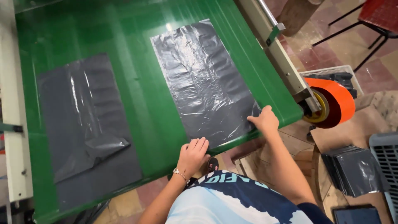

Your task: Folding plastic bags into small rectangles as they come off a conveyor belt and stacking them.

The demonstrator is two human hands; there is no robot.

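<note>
- Right hand (264, 120): fingers flat and together, pressed on the near right corner of the bag (205, 81); nothing is gripped, palm down, thumb side toward the belt's near edge.
- Left hand (193, 153): fingers extended side by side, tips resting on the bag's near left corner at the belt's near edge; also holding nothing, with a bracelet (180, 173) at the wrist.
- Bag: dark grey plastic film, lying flat and wrinkled on the green belt (141, 83); its long axis runs from the hands away to the far side, leaning slightly left. Both hands sit at its near short end, one at each corner, so the whole length lies beyond the fingertips.
- Nearer hand: both touch the bag; the right hand reaches further onto it, the left only by its fingertips.
- Second bag (85, 124): same dark film, well apart to the left on the belt, a fold turned over near its middle; neither hand is near it.
- Orange roller (333, 101): at the belt's right end, just right of the right hand, not touching it.
- Stack of dark bags (352, 170): low at right, off the belt.
</note>
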